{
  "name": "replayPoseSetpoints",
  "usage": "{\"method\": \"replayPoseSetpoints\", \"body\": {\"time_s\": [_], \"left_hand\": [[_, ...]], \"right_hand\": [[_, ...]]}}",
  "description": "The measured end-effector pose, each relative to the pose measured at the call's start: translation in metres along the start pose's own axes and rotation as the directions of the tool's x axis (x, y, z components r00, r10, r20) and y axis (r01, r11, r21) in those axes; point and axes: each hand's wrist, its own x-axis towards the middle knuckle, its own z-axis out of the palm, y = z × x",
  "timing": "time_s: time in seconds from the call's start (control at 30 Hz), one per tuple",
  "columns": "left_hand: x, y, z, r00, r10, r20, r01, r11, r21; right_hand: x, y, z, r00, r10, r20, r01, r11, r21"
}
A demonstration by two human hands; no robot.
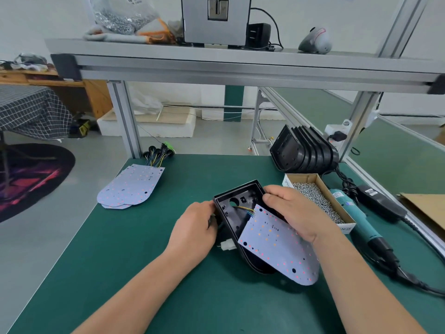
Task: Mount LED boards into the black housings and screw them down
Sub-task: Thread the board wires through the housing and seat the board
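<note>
We see white walls (36, 20), a grey floor (79, 150), an aluminium frame (240, 71) over our green tabletop (144, 237), a checked cloth (31, 109) and rug (31, 179) left.

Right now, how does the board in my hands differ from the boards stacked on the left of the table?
The held board sits tilted across the black housing, gripped by the right hand; the stacked boards lie flat on the green table, untouched. The held board's wires run into the housing; the stacked boards' wires trail to the table's far edge. Both are pale, round-ended and dotted with LEDs.
</note>
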Motion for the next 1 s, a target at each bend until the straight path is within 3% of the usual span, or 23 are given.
{"method": "replayPoseSetpoints", "body": {"time_s": [0.07,0.17,0.43,0.6,0.77,0.83,0.93,1.0], "left_hand": [[0.0,0.001,-0.005,0.997,0.047,0.062,-0.053,0.994,0.092],[0.001,0.001,-0.01,0.99,0.057,0.126,-0.067,0.995,0.079],[-0.007,-0.005,-0.025,0.953,0.047,0.298,0.06,0.938,-0.341],[-0.006,-0.002,-0.015,0.982,-0.018,0.188,0.092,0.915,-0.392],[-0.002,-0.003,-0.009,0.985,-0.104,0.136,0.151,0.902,-0.404],[-0.001,-0.004,-0.008,0.984,-0.116,0.137,0.164,0.889,-0.427],[-0.001,-0.002,-0.008,0.983,-0.104,0.149,0.162,0.875,-0.456],[-0.002,0.0,-0.008,0.985,-0.085,0.15,0.147,0.869,-0.472]], "right_hand": [[-0.002,0.001,-0.002,1.0,0.001,-0.009,-0.001,1.0,0.029],[-0.001,0.001,0.004,0.999,0.022,-0.048,-0.018,0.996,0.089],[0.006,0.012,0.024,0.983,0.1,-0.156,-0.061,0.97,0.237],[0.005,0.013,0.038,0.972,0.104,-0.212,-0.035,0.951,0.306],[-0.002,0.013,0.027,0.978,-0.11,-0.176,0.124,0.99,0.07],[-0.005,0.014,0.017,0.974,-0.22,-0.058,0.214,0.973,-0.086],[-0.007,0.015,0.009,0.977,-0.174,0.127,0.202,0.941,-0.27],[-0.007,0.014,0.007,0.981,-0.156,0.114,0.183,0.939,-0.29]]}}
